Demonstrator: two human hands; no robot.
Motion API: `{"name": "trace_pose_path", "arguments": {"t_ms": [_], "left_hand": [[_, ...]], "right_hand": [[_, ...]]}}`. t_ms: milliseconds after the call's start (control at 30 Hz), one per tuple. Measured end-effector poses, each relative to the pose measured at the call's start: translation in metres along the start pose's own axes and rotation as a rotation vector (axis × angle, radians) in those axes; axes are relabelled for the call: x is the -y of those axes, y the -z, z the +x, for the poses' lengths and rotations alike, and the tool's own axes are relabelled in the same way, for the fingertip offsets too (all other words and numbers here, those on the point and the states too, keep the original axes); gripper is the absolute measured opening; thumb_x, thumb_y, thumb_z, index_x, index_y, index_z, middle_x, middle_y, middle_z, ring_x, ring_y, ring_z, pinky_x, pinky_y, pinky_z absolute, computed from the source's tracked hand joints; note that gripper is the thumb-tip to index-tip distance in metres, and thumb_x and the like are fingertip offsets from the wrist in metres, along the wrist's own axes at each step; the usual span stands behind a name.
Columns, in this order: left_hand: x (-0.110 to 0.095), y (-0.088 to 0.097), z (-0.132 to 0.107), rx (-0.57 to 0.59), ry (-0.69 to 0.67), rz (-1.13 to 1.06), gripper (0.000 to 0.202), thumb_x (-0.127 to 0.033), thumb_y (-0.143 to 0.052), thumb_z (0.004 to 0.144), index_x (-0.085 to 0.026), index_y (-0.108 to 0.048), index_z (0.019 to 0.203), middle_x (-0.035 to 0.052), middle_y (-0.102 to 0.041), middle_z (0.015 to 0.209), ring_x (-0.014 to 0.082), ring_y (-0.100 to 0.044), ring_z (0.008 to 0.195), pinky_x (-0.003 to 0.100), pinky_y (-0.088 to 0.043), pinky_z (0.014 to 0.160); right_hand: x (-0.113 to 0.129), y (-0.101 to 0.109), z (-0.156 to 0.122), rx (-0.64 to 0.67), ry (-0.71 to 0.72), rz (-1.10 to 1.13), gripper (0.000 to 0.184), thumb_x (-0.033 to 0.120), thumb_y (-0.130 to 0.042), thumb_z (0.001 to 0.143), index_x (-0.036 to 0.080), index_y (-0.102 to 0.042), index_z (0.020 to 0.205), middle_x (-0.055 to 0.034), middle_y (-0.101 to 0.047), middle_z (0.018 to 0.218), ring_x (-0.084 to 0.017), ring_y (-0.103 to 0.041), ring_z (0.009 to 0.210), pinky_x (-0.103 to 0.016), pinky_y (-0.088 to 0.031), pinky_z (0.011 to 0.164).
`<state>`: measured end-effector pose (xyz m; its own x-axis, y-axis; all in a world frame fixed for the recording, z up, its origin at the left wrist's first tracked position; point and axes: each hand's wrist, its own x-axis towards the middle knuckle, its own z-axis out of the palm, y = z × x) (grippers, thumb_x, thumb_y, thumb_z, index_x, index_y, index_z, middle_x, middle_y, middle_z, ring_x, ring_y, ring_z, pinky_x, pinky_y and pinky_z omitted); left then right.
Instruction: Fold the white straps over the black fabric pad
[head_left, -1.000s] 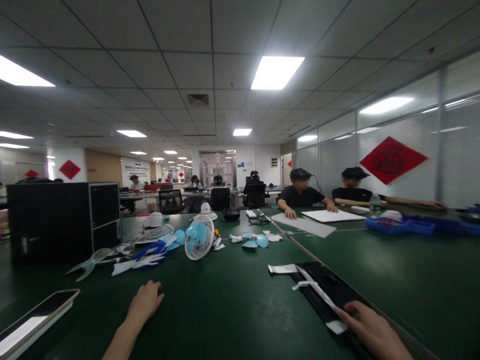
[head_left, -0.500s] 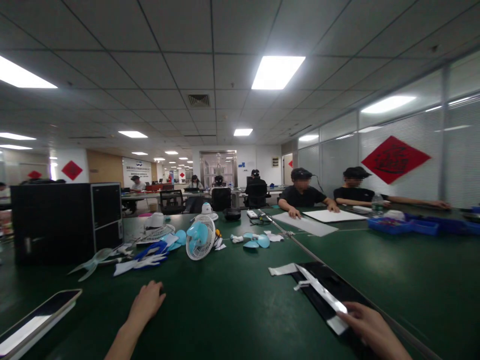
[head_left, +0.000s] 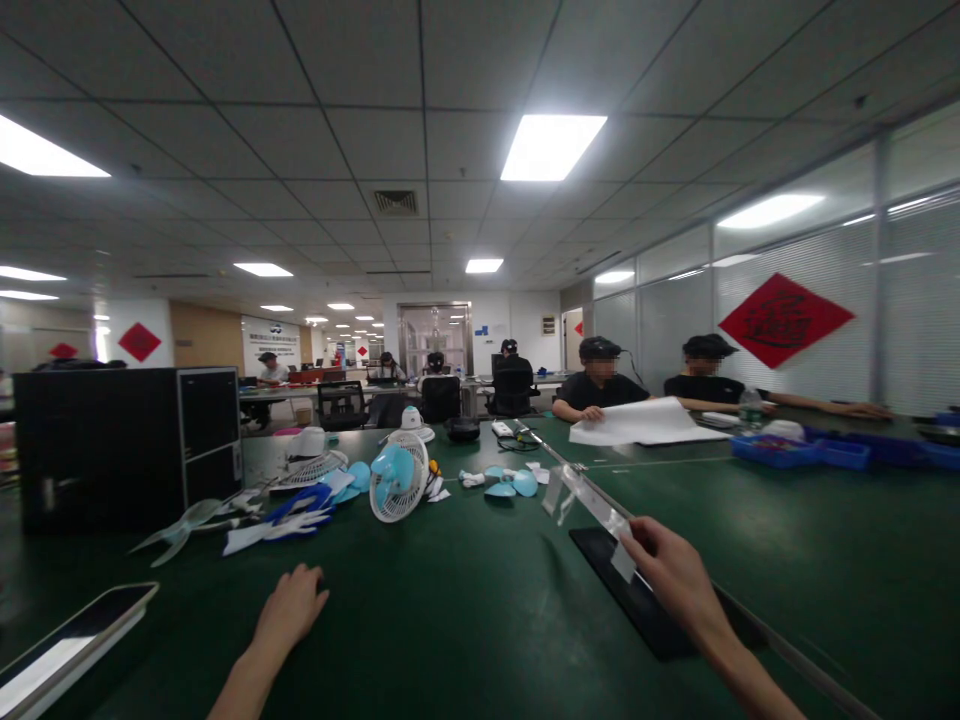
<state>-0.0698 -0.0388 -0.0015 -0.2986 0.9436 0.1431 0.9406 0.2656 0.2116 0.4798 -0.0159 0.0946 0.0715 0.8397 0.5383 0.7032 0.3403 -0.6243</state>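
Note:
My right hand [head_left: 671, 572] pinches the near end of a thin clear film strip [head_left: 589, 500] and holds it lifted above a flat black slab [head_left: 637, 600] lying on the green table [head_left: 465, 610]. The strip slants up and away to the left, with a small tab at its far end. My left hand [head_left: 291, 608] rests on the table with its fingers curled down. Nothing shows in it.
A phone-like slab [head_left: 67, 640] lies at the near left. Fan parts, a small white-and-blue fan [head_left: 399, 480] and gloves [head_left: 281, 515] are scattered further back, beside a black computer case [head_left: 124, 445]. Two people sit at the far right with white sheets [head_left: 645, 425]; blue trays [head_left: 799, 450] stand nearby.
My right hand has lifted and pulled the film strip up off the black slab, moving up and left. A person opposite has raised a white sheet. My left hand stayed put.

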Motion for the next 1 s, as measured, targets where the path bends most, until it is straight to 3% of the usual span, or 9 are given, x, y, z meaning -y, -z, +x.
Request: {"name": "trace_pose_path", "arguments": {"t_ms": [133, 267, 433, 600, 767, 867, 1000], "left_hand": [[-0.003, 0.004, -0.002, 0.025, 0.006, 0.000, 0.042, -0.037, -0.047, 0.081, -0.017, -0.062, 0.115, 0.0124, -0.059, 0.121, 0.0285, -0.057, 0.110, 0.037, -0.049, 0.086], [-0.005, 0.005, -0.004, 0.015, -0.003, 0.017, 0.040, -0.036, -0.045, 0.082, -0.017, -0.062, 0.113, 0.0120, -0.060, 0.119, 0.0280, -0.057, 0.109, 0.038, -0.048, 0.087], [-0.004, 0.002, -0.002, -0.016, -0.010, 0.048, 0.038, -0.034, -0.045, 0.082, -0.018, -0.063, 0.112, 0.0118, -0.060, 0.118, 0.0279, -0.057, 0.108, 0.038, -0.047, 0.089], [-0.001, 0.003, 0.000, 0.035, 0.007, -0.004, 0.041, -0.037, -0.049, 0.081, -0.018, -0.061, 0.115, 0.0118, -0.058, 0.123, 0.0286, -0.056, 0.111, 0.037, -0.048, 0.087], [-0.005, 0.007, -0.004, 0.022, 0.014, -0.014, 0.040, -0.035, -0.047, 0.081, -0.018, -0.062, 0.114, 0.0116, -0.059, 0.122, 0.0286, -0.056, 0.111, 0.038, -0.049, 0.087], [-0.012, 0.012, -0.009, 0.029, 0.011, 0.005, 0.040, -0.034, -0.046, 0.083, -0.017, -0.061, 0.115, 0.0120, -0.058, 0.122, 0.0284, -0.055, 0.112, 0.038, -0.048, 0.088], [-0.017, 0.017, -0.013, 0.054, 0.017, 0.036, 0.041, -0.033, -0.046, 0.084, -0.015, -0.060, 0.118, 0.0133, -0.057, 0.125, 0.0283, -0.054, 0.114, 0.037, -0.046, 0.091]], "right_hand": [[0.011, -0.028, 0.043, -0.089, 0.104, -0.259, 0.027, 0.031, -0.040, 0.085, 0.018, -0.063, 0.091, -0.0088, -0.071, 0.088, -0.021, -0.065, 0.078, -0.028, -0.045, 0.070], [0.007, -0.069, 0.074, 0.035, 0.155, -0.567, 0.025, 0.018, -0.037, 0.089, 0.015, -0.060, 0.100, -0.0130, -0.066, 0.108, -0.022, -0.065, 0.094, -0.028, -0.044, 0.078], [0.000, -0.114, 0.079, 0.188, 0.109, -0.638, 0.024, 0.008, -0.041, 0.087, 0.012, -0.062, 0.098, -0.0160, -0.067, 0.104, -0.023, -0.067, 0.092, -0.029, -0.046, 0.075], [-0.005, -0.137, 0.073, 0.273, 0.098, -0.635, 0.021, 0.010, -0.045, 0.087, 0.012, -0.064, 0.095, -0.0167, -0.069, 0.102, -0.024, -0.067, 0.094, -0.029, -0.047, 0.075], [-0.010, -0.122, 0.068, 0.269, 0.114, -0.624, 0.019, 0.028, -0.054, 0.087, 0.015, -0.063, 0.098, -0.0132, -0.067, 0.106, -0.026, -0.065, 0.099, -0.030, -0.046, 0.078], [-0.021, -0.091, 0.063, 0.216, 0.092, -0.635, 0.020, 0.027, -0.049, 0.090, 0.015, -0.061, 0.101, -0.0136, -0.065, 0.108, -0.025, -0.062, 0.102, -0.030, -0.045, 0.080], [-0.056, -0.045, 0.055, 0.125, -0.032, -0.691, 0.024, 0.027, -0.049, 0.088, 0.011, -0.061, 0.101, -0.0170, -0.064, 0.105, -0.028, -0.060, 0.101, -0.034, -0.046, 0.079]]}}
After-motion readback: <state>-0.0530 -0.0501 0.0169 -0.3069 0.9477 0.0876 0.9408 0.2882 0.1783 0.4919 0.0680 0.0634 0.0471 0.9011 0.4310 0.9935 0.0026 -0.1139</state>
